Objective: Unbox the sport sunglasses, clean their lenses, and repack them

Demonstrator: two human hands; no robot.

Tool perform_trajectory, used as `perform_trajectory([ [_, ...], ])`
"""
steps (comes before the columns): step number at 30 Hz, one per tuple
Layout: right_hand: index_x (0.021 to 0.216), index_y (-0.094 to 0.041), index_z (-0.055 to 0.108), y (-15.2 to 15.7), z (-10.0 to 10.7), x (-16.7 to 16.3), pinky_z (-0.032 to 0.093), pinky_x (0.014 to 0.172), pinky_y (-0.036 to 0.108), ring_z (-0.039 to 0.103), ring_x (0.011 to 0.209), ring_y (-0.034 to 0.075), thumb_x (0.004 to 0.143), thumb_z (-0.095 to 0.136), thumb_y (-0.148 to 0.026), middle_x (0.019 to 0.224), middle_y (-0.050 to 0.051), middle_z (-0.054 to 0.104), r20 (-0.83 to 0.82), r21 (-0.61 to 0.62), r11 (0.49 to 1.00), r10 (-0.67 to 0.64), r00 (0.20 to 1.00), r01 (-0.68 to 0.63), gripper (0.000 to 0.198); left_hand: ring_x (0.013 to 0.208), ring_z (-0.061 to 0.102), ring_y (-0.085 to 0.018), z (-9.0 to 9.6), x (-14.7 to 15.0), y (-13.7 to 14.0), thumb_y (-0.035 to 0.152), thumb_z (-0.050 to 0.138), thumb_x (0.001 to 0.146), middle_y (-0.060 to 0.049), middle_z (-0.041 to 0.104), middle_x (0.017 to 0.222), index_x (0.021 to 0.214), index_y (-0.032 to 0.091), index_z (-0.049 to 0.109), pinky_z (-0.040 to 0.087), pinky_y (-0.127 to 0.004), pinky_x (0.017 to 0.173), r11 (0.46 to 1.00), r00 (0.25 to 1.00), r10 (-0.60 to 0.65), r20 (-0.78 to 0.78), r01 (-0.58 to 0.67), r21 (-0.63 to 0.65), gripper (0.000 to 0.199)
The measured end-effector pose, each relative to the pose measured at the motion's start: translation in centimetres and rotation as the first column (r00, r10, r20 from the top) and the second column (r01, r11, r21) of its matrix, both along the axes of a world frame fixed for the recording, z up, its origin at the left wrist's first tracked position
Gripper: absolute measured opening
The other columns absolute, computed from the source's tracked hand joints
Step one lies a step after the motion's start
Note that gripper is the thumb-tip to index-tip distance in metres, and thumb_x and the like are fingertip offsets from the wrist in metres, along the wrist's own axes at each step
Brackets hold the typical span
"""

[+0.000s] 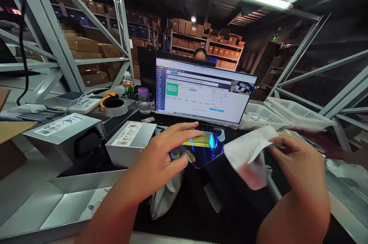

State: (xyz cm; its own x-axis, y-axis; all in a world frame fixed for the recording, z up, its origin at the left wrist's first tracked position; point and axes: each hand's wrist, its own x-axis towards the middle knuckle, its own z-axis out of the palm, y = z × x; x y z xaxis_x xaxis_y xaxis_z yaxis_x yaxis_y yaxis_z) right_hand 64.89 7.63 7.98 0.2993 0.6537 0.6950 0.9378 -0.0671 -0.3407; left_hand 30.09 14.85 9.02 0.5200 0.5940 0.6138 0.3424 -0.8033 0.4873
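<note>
My left hand (169,148) is closed on the left end of a mirrored, blue-purple curved lens piece (205,154), which looks like shield sunglasses. A yellow and blue reflection shows on its surface. My right hand (299,159) pinches the corner of a thin white sheet or cloth (248,152), which hangs just right of the lens and is a little blurred. Below my left hand lies a whitish soft pouch (165,200), partly hidden by my wrist. On the black desk top a pale strip (212,198) shows under the lens.
Two silver product boxes (132,134) (67,127) and an open silver box tray (77,200) stand on the left. Behind are a monitor (201,90), a purple-lidded jar (144,100) and a tape roll (115,107). White baskets (299,113) stand right. Another person (200,55) is beyond the monitor.
</note>
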Motion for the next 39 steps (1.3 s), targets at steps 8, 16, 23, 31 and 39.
perform_trajectory([
  [8, 0.053, -0.024, 0.054, 0.5, 0.3, -0.1, 0.035, 0.056, 0.037, 0.057, 0.062, 0.025, 0.082, 0.055, -0.028, 0.063, 0.008, 0.062, 0.124, -0.045, 0.96, -0.27, 0.955, 0.277, 0.029, 0.131, 0.06, -0.02, 0.1, -0.5, -0.1, 0.005, 0.051, 0.083, 0.003, 0.059, 0.146, 0.134, 0.038, 0.06, 0.053, -0.036, 0.107, 0.991, 0.986, -0.113, -0.12, 0.121, 0.063, 0.062],
  [16, 0.058, -0.022, 0.059, 1.7, 0.5, -1.9, 0.039, 0.051, 0.03, 0.053, 0.058, 0.02, 0.076, 0.06, -0.039, 0.063, 0.003, 0.061, -0.408, -0.035, 0.974, 0.193, 0.893, -0.226, 0.025, 0.118, 0.067, -0.015, 0.5, -1.5, 0.1, 0.004, 0.054, 0.085, 0.004, 0.071, 0.129, 0.136, 0.035, 0.059, 0.056, -0.026, 0.099, 0.966, 0.96, -0.178, -0.217, 0.213, 0.146, 0.06],
  [23, 0.057, -0.021, 0.052, -0.2, 0.6, -10.8, 0.043, 0.067, 0.03, 0.055, 0.069, 0.018, 0.096, 0.054, -0.033, 0.075, 0.004, 0.058, -0.382, 0.047, 0.648, 0.715, 0.586, -0.76, 0.041, 0.114, 0.07, -0.023, -0.8, -0.9, 0.6, 0.008, 0.059, 0.082, -0.002, 0.074, 0.124, 0.129, 0.026, 0.065, 0.052, -0.042, 0.109, 0.961, 0.973, 0.008, -0.233, 0.057, 0.272, 0.051],
  [31, 0.095, -0.023, 0.064, 0.7, 0.0, -9.3, 0.039, 0.058, 0.025, 0.049, 0.063, 0.013, 0.096, 0.062, -0.037, 0.079, 0.0, 0.059, -0.62, -0.145, 0.213, 0.741, 0.256, -0.966, 0.014, 0.094, 0.074, -0.019, -0.8, 0.1, 0.3, 0.01, 0.065, 0.078, -0.003, 0.079, 0.106, 0.117, 0.02, 0.069, 0.052, -0.046, 0.108, 0.93, 0.99, 0.025, -0.141, 0.028, 0.367, 0.041],
  [39, 0.066, -0.021, 0.035, 1.8, -2.3, -13.8, 0.023, 0.051, 0.024, 0.033, 0.052, 0.008, 0.087, 0.065, -0.015, 0.058, -0.008, 0.042, -0.204, -0.159, 0.615, 0.745, 0.635, -0.772, 0.037, 0.079, 0.07, -0.02, -1.2, 1.7, -0.9, 0.006, 0.059, 0.084, -0.005, 0.074, 0.084, 0.093, 0.013, 0.07, 0.058, -0.045, 0.099, 0.784, 0.952, 0.192, -0.238, -0.002, 0.621, 0.015],
])
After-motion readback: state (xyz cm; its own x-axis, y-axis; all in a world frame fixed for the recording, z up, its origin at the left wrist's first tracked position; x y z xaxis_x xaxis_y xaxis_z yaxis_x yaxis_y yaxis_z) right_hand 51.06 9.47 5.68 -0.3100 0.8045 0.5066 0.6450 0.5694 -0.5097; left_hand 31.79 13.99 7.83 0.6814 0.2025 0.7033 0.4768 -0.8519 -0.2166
